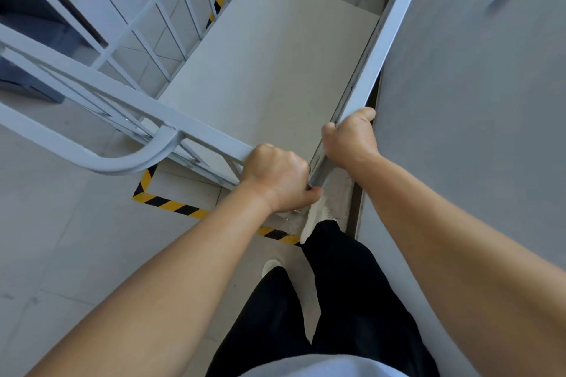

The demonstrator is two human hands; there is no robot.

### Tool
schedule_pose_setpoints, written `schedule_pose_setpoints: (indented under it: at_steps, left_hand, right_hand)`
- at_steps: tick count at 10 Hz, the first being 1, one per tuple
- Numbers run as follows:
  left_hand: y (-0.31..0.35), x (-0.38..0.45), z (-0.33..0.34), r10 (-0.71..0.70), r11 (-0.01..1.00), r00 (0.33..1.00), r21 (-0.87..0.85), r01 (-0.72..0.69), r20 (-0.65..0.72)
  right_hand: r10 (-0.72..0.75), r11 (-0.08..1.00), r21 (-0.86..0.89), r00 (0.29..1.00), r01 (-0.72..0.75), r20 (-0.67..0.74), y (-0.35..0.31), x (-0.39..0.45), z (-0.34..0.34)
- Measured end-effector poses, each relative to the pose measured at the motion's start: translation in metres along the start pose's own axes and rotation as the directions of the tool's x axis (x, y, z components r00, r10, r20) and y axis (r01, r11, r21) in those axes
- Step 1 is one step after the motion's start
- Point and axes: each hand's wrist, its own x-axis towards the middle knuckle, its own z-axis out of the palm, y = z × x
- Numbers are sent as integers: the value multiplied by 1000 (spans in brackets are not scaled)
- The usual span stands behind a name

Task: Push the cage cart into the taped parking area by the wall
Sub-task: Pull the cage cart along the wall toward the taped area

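The grey cage cart [122, 95] fills the middle of the head view, its flat floor panel [269, 64] bare. My left hand [277, 180] is closed around the near top rail at the cart's near right corner. My right hand [350, 139] grips the right side rail [389, 30], which runs close along the wall [474, 101]. Yellow and black tape [171, 205] marks the floor under and in front of the cart's near end; another strip of tape [219, 1] shows through the left bars farther off. The cart's wheels are hidden.
The grey wall stands immediately right of the cart, with a thin dark gap between. My legs in black trousers [330, 285] and a white shoe [315, 217] are just behind the cart, over the tape line. A curved handle bar [122, 162] juts out at the left. Tiled floor lies to the left.
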Motion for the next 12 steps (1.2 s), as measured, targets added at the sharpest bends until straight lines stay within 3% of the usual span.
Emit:
schedule_pose_setpoints:
  at_steps: [1, 2, 4, 5, 6, 7, 9, 10, 12]
  left_hand:
    - [0, 0, -1, 1, 1000, 1000, -7, -1, 6]
    - [-1, 0, -2, -9, 1000, 1000, -1, 9, 0]
    - [0, 0, -4, -22, 1000, 1000, 16, 22, -1]
    - [0, -1, -6, -36, 999, 999, 6, 35, 15]
    - [1, -3, -10, -54, 999, 998, 3, 54, 33]
    - [1, -5, -12, -58, 998, 998, -27, 58, 31]
    - [-2, -8, -4, -78, 986, 995, -150, 68, -62]
    - [-5, -16, -3, -90, 973, 990, -221, 63, -113]
    - [-33, -37, -6, -170, 941, 979, -312, 127, -113]
  right_hand:
    - [-155, 896, -441, 962, 41, -226, 20, 12, 13]
    - [-181, 828, -560, 953, 15, -242, 17, 11, 13]
    - [-131, 954, -294, 964, 58, -232, 24, 18, 16]
    - [-33, 980, 174, 936, 100, -350, 18, 16, 15]
    - [13, 943, 292, 857, 161, -515, 22, 19, 12]
    - [16, 901, 392, 891, 184, -453, 24, 22, 14]
    - [103, 878, 475, 944, 62, -313, 20, 20, 12]
    - [114, 884, 460, 913, 86, -391, 16, 16, 17]
    - [-1, 971, 192, 814, 139, -580, -4, -6, 46]
